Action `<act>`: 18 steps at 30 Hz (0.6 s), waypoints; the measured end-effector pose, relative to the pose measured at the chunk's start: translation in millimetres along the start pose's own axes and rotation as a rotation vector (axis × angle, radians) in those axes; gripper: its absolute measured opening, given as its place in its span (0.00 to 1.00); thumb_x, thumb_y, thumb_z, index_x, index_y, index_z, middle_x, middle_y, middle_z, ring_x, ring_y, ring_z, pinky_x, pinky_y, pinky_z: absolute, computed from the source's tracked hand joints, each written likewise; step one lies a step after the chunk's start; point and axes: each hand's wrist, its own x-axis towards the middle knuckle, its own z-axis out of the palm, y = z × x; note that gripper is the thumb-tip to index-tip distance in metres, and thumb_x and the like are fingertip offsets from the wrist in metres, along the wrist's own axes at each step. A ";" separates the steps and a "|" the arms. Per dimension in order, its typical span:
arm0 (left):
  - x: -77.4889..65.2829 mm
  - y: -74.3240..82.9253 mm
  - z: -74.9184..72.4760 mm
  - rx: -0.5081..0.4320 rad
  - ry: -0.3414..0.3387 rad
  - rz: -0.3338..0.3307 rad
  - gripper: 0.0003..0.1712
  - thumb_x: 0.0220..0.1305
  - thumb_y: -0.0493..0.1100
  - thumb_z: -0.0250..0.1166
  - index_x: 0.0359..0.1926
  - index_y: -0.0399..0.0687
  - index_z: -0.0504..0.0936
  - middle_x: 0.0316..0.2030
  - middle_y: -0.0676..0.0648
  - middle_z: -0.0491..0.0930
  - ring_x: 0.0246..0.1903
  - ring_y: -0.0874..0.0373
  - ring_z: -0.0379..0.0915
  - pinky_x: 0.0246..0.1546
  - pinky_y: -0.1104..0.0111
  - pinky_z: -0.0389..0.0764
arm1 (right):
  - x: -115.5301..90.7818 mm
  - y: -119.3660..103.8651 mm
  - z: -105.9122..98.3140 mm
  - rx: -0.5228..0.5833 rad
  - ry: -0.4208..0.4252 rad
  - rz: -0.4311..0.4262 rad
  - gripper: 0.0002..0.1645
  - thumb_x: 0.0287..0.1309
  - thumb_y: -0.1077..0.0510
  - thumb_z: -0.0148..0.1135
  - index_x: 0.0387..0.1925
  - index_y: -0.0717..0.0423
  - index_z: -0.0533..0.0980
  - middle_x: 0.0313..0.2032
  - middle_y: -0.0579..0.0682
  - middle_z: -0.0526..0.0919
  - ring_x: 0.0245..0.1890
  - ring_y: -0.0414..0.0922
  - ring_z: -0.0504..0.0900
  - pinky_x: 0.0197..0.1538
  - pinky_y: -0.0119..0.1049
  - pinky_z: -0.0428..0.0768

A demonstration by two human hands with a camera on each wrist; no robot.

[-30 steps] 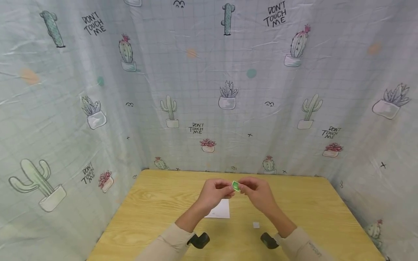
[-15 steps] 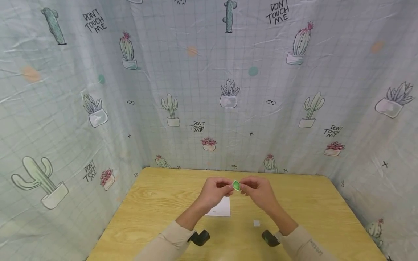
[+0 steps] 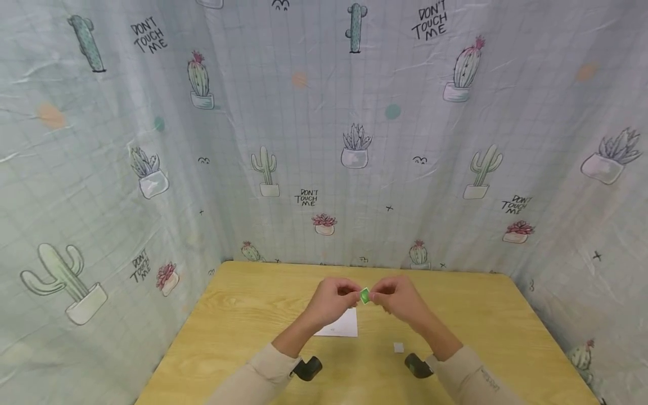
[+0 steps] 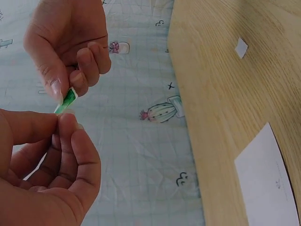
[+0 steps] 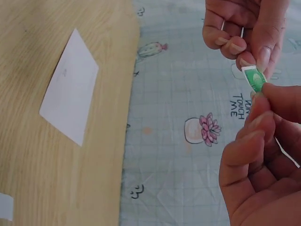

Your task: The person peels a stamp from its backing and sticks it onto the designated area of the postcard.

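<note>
A small green stamp-like paper square with a white border (image 3: 365,296) is held up above the table between both hands. My left hand (image 3: 326,304) pinches its left side between thumb and finger. From the other side my right hand (image 3: 402,301) pinches it with thumb and fingertip. In the right wrist view the green square (image 5: 255,79) is seen tilted and slightly bent, its ends covered by fingertips. The left wrist view shows the same green square (image 4: 67,100) almost edge-on.
Behind and below the left hand, a white sheet of paper or envelope (image 3: 340,326) lies on the wooden table (image 3: 486,326). A tiny white paper square (image 3: 399,347) lies to its right. A cactus-print curtain (image 3: 293,135) surrounds the table's back and sides.
Both hands stay close together, pinching the green square. It has dropped slightly and its tilt has changed, and the right hand's fingers have shifted a little. The papers on the table have not moved.
</note>
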 end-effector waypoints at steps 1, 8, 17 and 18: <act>-0.7 -0.6 0.5 0.013 0.002 -0.005 0.08 0.74 0.40 0.65 0.44 0.44 0.90 0.39 0.43 0.88 0.34 0.62 0.80 0.36 0.70 0.82 | -0.3 1.2 0.3 0.026 -0.013 0.020 0.07 0.66 0.61 0.69 0.36 0.64 0.86 0.26 0.49 0.82 0.21 0.39 0.71 0.25 0.31 0.74; -1.2 -9.0 -0.4 0.111 0.033 0.028 0.11 0.74 0.42 0.65 0.51 0.44 0.89 0.45 0.43 0.90 0.39 0.59 0.85 0.40 0.67 0.86 | -1.6 9.6 5.1 0.091 0.021 0.091 0.11 0.69 0.61 0.65 0.38 0.68 0.85 0.25 0.49 0.82 0.21 0.42 0.73 0.27 0.35 0.78; -5.5 -42.7 -15.7 0.383 0.091 0.114 0.18 0.75 0.43 0.62 0.60 0.42 0.86 0.53 0.43 0.89 0.51 0.51 0.88 0.52 0.60 0.88 | 1.9 13.9 14.8 0.127 0.087 0.150 0.10 0.69 0.61 0.65 0.37 0.67 0.85 0.27 0.52 0.86 0.21 0.42 0.74 0.26 0.33 0.78; -6.2 -47.2 -17.2 0.412 0.090 0.116 0.18 0.75 0.43 0.62 0.60 0.42 0.85 0.55 0.42 0.88 0.53 0.49 0.87 0.53 0.57 0.88 | 2.3 14.1 15.3 0.132 0.090 0.154 0.10 0.69 0.62 0.65 0.37 0.67 0.85 0.27 0.52 0.86 0.21 0.42 0.74 0.26 0.33 0.77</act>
